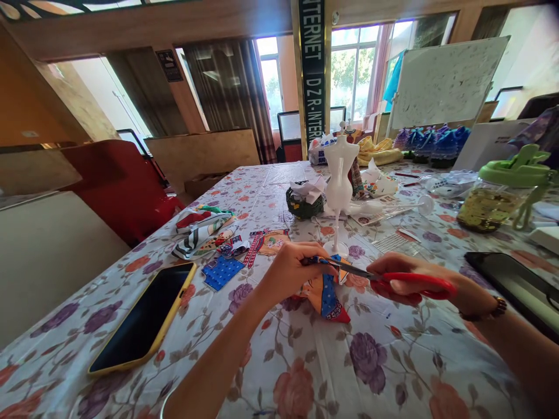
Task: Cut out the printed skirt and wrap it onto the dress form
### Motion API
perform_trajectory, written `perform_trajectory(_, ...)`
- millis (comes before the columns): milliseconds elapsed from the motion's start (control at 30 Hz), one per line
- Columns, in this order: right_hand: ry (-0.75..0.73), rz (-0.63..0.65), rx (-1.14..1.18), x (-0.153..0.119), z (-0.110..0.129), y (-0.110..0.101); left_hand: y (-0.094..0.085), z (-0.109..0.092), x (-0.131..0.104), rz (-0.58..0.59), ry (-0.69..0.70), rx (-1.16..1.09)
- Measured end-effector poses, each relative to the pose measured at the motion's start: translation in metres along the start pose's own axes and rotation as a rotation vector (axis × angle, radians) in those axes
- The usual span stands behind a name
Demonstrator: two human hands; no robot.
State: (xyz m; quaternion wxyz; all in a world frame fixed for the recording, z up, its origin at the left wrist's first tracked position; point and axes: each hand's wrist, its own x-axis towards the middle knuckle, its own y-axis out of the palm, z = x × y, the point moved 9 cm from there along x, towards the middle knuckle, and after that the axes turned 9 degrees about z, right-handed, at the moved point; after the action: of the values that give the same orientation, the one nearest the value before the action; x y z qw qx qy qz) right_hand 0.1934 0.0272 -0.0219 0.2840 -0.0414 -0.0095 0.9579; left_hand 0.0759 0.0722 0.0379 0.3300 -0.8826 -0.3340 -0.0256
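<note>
Between the fingers of my left hand (292, 269) is a piece of printed fabric (328, 295), blue with orange and red parts, its lower end hanging above the tablecloth. My right hand (404, 278) is closed around the red handles of a pair of scissors (356, 269). Their blades point left and lie at the upper edge of the fabric, close to my left fingertips. Whether the blades are parted is hard to make out. Just behind my hands stands a small white dress form (340, 174). Left of my left hand lies a cut blue dotted fabric piece (222, 272).
A yellow-cased phone (144, 317) lies at the left and a dark device (515, 291) at the right. Further back are fabric scraps (203, 230), a dark green basket (303, 203) with white paper, and a green-lidded jar (498, 195). Small purple and blue dresses (445, 145) stand at the far right.
</note>
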Motion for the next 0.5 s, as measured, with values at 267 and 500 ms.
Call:
perform_trajectory(267, 0.009, -0.190, -0.060, -0.006, 0.020, 0.005, 0.000, -0.004, 0.000, -0.001, 0.029, 0.006)
perform_trajectory(500, 0.041, -0.131, -0.025, -0.003, 0.007, 0.000, -0.002, -0.006, 0.000, -0.017, 0.040, 0.035)
